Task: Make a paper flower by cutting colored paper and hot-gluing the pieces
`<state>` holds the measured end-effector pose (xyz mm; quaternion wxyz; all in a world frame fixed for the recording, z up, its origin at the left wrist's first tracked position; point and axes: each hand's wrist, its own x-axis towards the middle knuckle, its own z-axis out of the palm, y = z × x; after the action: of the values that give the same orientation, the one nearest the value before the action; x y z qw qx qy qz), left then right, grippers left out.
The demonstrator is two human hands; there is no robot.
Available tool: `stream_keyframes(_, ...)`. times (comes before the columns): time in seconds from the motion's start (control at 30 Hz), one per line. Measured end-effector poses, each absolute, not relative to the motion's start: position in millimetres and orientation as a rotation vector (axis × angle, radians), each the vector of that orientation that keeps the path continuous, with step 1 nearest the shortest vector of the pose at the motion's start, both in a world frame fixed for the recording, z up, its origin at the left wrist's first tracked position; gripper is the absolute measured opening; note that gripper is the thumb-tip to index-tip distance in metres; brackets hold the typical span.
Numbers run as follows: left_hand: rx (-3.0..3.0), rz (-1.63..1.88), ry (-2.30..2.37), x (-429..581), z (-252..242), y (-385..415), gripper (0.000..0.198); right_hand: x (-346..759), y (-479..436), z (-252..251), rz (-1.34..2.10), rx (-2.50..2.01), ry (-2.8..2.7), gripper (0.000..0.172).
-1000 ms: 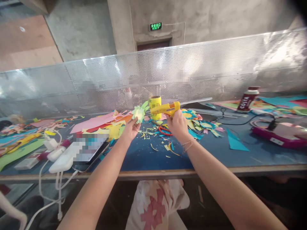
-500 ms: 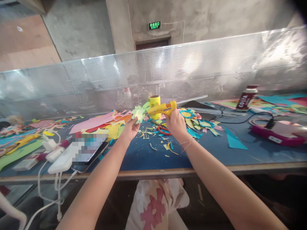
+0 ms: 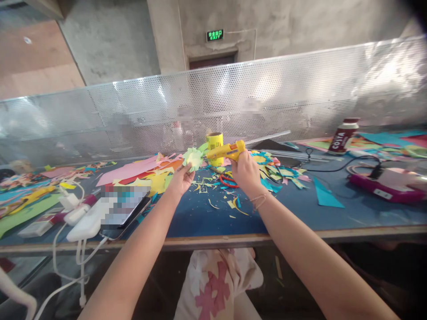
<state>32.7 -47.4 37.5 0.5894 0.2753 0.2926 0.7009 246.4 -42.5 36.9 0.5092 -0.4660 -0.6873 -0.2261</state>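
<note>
A pale green paper flower point(image 3: 192, 158) with a yellowish middle is pinched in my left hand point(image 3: 183, 178), above the blue table. My right hand point(image 3: 246, 174) is wrapped round the grip of a yellow hot glue gun point(image 3: 227, 152). Its nozzle points left at the flower, a short way from the petals; whether they touch I cannot tell. Behind the gun stands a yellow tape roll point(image 3: 215, 140), partly covered by it. Red-handled scissors point(image 3: 228, 181) lie below the gun among paper snippets.
Coloured paper sheets and scraps point(image 3: 130, 171) spread along the back. At left lie a phone point(image 3: 125, 206), a white power bank point(image 3: 88, 220) and cables. At right are a Costa bottle point(image 3: 343, 137), a purple power strip point(image 3: 383, 191) and a blue paper triangle point(image 3: 327, 194). A perforated metal panel point(image 3: 150, 106) closes the back.
The flower has turned slightly in my left fingers, its face showing a little more. Both hands and the glue gun stay nearly where they were.
</note>
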Motion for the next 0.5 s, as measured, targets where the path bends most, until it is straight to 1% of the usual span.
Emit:
stream_keyframes(0.33, 0.699, 1.664, 0.662, 32.9, 37.9, -47.8, 0.020, 247.0, -41.4, 38.5, -0.521, -1.122, -1.597, 0.026)
stream_keyframes(0.5, 0.711, 1.721, 0.652, 32.0, 35.4, -45.9, 0.024, 248.6, -32.2, 35.1, -0.409, -1.171, -1.542, 0.037)
